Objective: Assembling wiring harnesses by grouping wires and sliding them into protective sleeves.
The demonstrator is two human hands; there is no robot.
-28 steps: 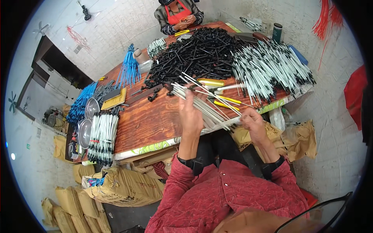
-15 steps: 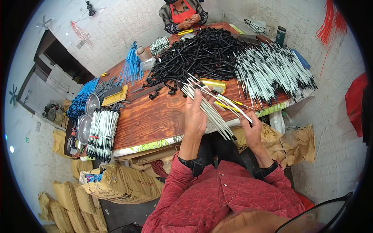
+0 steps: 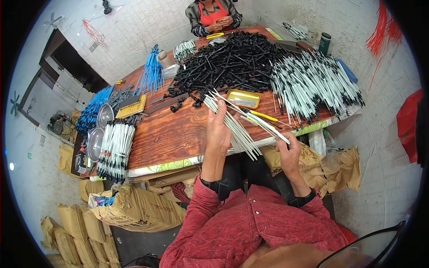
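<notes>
My left hand (image 3: 217,134) is closed around a fanned bundle of thin white rods (image 3: 241,136), its thumb lying along the top. The rods slant from the black parts on the table down over the front edge. My right hand (image 3: 289,154) pinches the lower end of a thicker white rod (image 3: 271,128), which reaches up toward the left hand. How its far end sits there is hidden by the fingers. Just beyond the rods lie a yellow-handled tool (image 3: 262,115) with a thin shaft and a yellow tray (image 3: 243,99) holding pale pieces.
A big heap of black plastic parts (image 3: 228,60) covers the table's middle. White rods with black ends (image 3: 315,87) pile up on the right; a tied bundle (image 3: 116,152) stands left, near blue rods (image 3: 151,71). Across the table sits a person in a red apron (image 3: 213,15). Sacks (image 3: 138,210) stand below.
My left hand and its bundle have shifted slightly left and down. My right hand has moved a little lower, still pinching the rod end. More of the yellow tray shows.
</notes>
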